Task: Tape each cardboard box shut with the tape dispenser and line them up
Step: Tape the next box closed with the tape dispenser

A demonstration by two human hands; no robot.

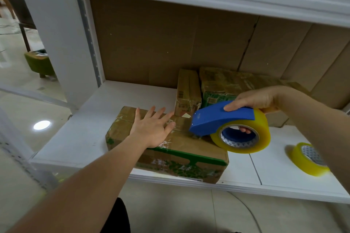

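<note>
Two hands: left hand (pixel 154 128) flat on box (pixel 170 143), right hand (pixel 259 100) gripping tape dispenser (pixel 227 123).

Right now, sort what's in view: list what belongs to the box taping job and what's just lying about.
Part of the job:
- front cardboard box, pressed flat by the left hand
- blue tape dispenser, gripped by the right hand
- two taped boxes behind
- white shelf they sit on

Lying about:
- spare tape roll on the shelf
- green stool on the floor

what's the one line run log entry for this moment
step: taping front box | left hand: flat on box top | right hand: grips tape dispenser, nose on box top | spare tape roll: on shelf
</note>
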